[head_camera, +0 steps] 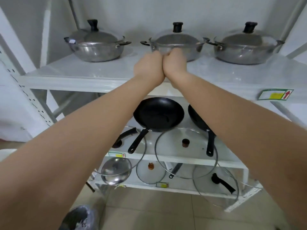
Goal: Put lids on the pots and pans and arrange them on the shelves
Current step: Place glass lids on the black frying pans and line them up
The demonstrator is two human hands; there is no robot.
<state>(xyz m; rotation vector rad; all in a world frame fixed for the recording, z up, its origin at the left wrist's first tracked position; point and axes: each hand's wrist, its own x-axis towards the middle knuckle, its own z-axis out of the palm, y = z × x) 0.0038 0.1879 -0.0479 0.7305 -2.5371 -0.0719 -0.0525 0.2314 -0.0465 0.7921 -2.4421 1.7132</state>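
Three steel pots stand in a row on the top shelf (74,73), each under a steel lid with a black knob: the left pot (96,50), the middle pot (176,39) and the right pot (245,52). My left hand (147,67) and my right hand (174,63) are curled into fists. They press against each other right in front of the middle pot, at its front wall. Nothing shows inside either fist. On the middle shelf lie two open black pans (158,113) (197,118).
A large glass lid (185,151) leans over the middle shelf's front edge, and another with a black handle (126,135) is half hidden by my left arm. Below lie a steel lid (114,170), a small glass lid (151,173) and a black-handled glass lid (221,180). A dark bag (79,218) sits on the floor.
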